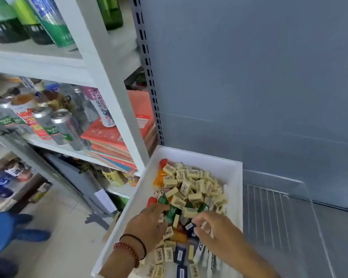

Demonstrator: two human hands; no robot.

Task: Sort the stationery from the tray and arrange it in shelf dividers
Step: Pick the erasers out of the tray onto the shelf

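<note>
Left hand (149, 223), bracelets (129, 249) on the wrist, lies palm-down on the pile at the tray's near-left. Its fingers are extended and touch the green pieces (172, 212); no grasp visible.
Right hand (217, 231) is at the near-right of the tray (235, 197). Its fingers are curled down into the pile beside a navy piece (190, 226). It's too blurred, so I can't tell whether it actually has anything pinched.
The tray is heaped. Cream barcoded erasers (189, 187) dominate the middle and far end. Navy blocks (180, 255) and more erasers sit at the near edge. Orange (159, 177) and red (163, 163) pieces run along the left wall toward the far-left corner. Everything is mixed, with no grouping inside the tray.
Clear shelf dividers (307, 197) stand just right of the tray on the grey shelf (329, 237). I can't spot any stationery in the section in view.
Progress, my read: early stage, both hands rummaging or picking by type. Essentially the whole tray is left to sort and place.
Left of the tray, on the white rack: a stack of notebooks (117, 145), with cans (58, 125) further out.
</note>
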